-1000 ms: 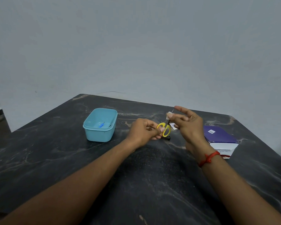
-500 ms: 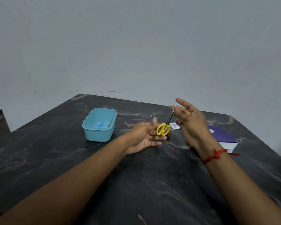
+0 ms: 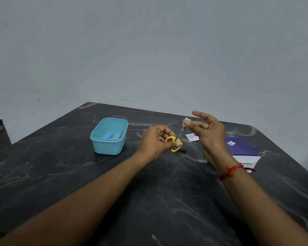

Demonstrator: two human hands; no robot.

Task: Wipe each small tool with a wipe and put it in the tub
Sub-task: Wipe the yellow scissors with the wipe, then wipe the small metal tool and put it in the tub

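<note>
A single wide-angle view from the person's head faces forward and down over the dark table (image 3: 167, 192) toward the grey wall (image 3: 149, 50) at 12 o'clock; left hand (image 3: 155, 141) and right hand (image 3: 209, 133) sit near, mid-frame, tub (image 3: 108, 147) at 9 o'clock of them

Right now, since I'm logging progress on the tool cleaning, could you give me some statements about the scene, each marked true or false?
1. The left hand holds the yellow-handled small scissors. True.
2. The right hand pinches a small white wipe near the scissors' blade tip. True.
3. The light blue plastic tub holds nothing. False: a small blue tool lies in it.
4. The white sachet lies inside the tub. False: it lies on the dark marbled table, near the right hand.
5. The red thread is on the left wrist. False: it is on the right wrist.
</note>
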